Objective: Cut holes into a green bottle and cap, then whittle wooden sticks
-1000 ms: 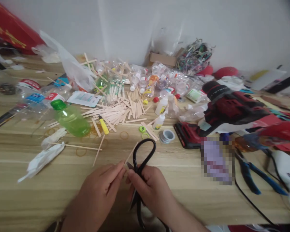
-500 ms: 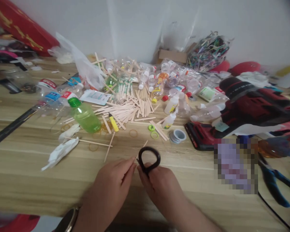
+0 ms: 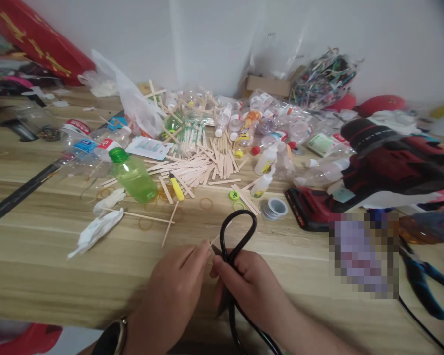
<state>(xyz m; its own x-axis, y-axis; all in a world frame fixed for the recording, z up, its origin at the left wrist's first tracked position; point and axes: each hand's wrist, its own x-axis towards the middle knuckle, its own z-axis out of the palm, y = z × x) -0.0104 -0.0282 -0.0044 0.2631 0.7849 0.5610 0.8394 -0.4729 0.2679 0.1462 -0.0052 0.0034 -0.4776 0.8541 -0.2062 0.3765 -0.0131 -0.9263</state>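
My left hand point(image 3: 179, 281) pinches a thin wooden stick point(image 3: 218, 239) between thumb and fingertips. One end of the stick juts out past the fingers; the rest is hidden in the hand. In my right hand point(image 3: 257, 283) is a pair of scissors point(image 3: 222, 241) with large black loop handles, gripped around the middle. One loop rises above the fist and the other hangs down toward me. A dark blade tip meets or nearly meets the stick beside my left fingertips; whether it touches, I cannot tell. Two crossed sticks point(image 3: 168, 224) lie on the table ahead of my left hand.
Farther back lie a green bottle point(image 3: 135, 177), a yellow-handled tool point(image 3: 176, 188), a pile of flat wooden sticks point(image 3: 192, 170) and many clear bottles. White gloves point(image 3: 96, 231) are at left. A red-black cordless drill point(image 3: 385, 162), wire spool point(image 3: 274, 209) and pliers point(image 3: 422, 281) sit at right.
My right hand has turned the scissors, so their second loop now shows below the fist. My left hand keeps its pinch on the stick. The view has shifted slightly.
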